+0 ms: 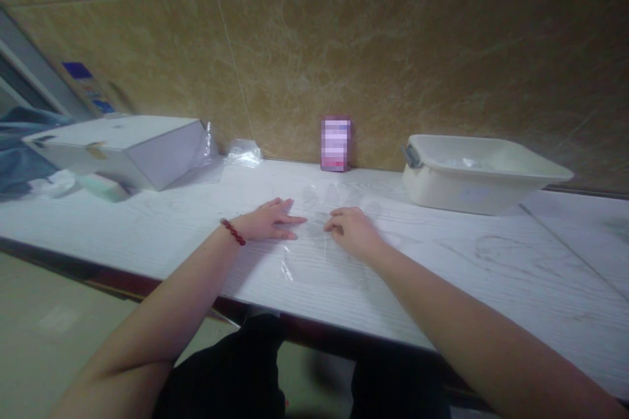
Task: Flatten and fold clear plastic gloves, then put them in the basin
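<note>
A thin, clear plastic film [314, 245] lies flat on the white wood-grain table between my hands, its outline hard to see apart from a few shiny creases. My left hand [271, 220], with a dark red bead bracelet [232, 232] at the wrist, rests on the film with its fingers spread. Opposite it, my right hand [354, 233] has its thumb and fingers curled together in a pinch at the film. Exactly which edge or layer it pinches is too faint to tell.
A phone with a blurred screen [335, 144] leans on the marble wall. At right stands a cream plastic tub [457, 193] with clear plastic inside. A white box [132, 144], crumpled clear plastic [244, 153] and a pale green item [104, 187] are at left.
</note>
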Demonstrator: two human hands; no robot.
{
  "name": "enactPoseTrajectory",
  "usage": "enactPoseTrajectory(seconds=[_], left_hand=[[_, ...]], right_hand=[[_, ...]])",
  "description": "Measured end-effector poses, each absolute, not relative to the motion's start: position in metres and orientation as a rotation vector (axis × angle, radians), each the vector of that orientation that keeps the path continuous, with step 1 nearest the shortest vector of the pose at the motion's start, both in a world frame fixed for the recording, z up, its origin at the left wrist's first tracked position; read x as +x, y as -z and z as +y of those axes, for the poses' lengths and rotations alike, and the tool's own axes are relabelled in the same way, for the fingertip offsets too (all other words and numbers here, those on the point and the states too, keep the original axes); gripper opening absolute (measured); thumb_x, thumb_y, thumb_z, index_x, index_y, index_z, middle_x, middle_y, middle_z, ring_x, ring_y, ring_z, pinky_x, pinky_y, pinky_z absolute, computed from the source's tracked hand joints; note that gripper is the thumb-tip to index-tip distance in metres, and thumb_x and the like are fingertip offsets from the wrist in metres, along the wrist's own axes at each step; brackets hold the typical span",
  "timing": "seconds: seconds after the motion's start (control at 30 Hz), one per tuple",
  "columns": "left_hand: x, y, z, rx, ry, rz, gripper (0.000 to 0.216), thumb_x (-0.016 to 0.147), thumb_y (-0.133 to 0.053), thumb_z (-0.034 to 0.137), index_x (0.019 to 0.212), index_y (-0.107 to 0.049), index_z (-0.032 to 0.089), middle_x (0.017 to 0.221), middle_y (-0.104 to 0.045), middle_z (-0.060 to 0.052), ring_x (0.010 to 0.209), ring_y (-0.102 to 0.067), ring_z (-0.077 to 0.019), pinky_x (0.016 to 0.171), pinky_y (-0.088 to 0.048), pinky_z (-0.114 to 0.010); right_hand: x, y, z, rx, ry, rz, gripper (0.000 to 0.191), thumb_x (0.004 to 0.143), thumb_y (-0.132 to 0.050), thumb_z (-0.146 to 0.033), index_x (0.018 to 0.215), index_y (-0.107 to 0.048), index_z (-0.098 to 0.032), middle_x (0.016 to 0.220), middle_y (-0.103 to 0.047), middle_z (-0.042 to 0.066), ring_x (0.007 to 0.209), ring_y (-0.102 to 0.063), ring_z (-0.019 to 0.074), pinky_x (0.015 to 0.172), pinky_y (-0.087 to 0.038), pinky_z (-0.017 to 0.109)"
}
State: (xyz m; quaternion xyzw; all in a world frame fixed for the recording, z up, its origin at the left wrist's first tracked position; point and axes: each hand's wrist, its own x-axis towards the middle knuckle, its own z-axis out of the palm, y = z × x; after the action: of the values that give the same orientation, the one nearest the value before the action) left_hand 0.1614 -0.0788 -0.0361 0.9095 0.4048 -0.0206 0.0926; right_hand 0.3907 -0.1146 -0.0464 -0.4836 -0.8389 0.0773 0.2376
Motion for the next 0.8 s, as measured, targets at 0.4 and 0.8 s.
enactPoseTrajectory(seconds=[0.4, 0.8], left_hand=[[0.158, 0.040, -0.076, 2.722, 0.069, 1.177, 0.050, 0.072, -0.036, 0.056, 0.118, -0.038, 0.035, 0.134, -0.019, -0.003, 0.118, -0.018, -0.0282, 0.094, -0.013, -0.038], [0.160, 0.034, -0.077, 2.723, 0.194, 1.209, 0.049, 0.072, -0.038, 0.054, 0.118, -0.036, 0.036, 0.135, -0.015, -0.003, 0.119, -0.017, -0.0294, 0.095, -0.013, -0.040]], right_hand=[[0.384, 0.055, -0.115, -1.387, -0.216, -2.284, 0.024, 0.074, -0.046, -0.040, 0.094, -0.059, -0.034, 0.113, -0.045, 0.003, 0.105, -0.031, 0.0224, 0.083, -0.026, 0.041], [0.387, 0.057, -0.111, -1.525, -0.299, -2.280, 0.028, 0.071, -0.047, -0.046, 0.094, -0.059, -0.035, 0.115, -0.044, 0.003, 0.106, -0.029, 0.0228, 0.084, -0.022, 0.040]])
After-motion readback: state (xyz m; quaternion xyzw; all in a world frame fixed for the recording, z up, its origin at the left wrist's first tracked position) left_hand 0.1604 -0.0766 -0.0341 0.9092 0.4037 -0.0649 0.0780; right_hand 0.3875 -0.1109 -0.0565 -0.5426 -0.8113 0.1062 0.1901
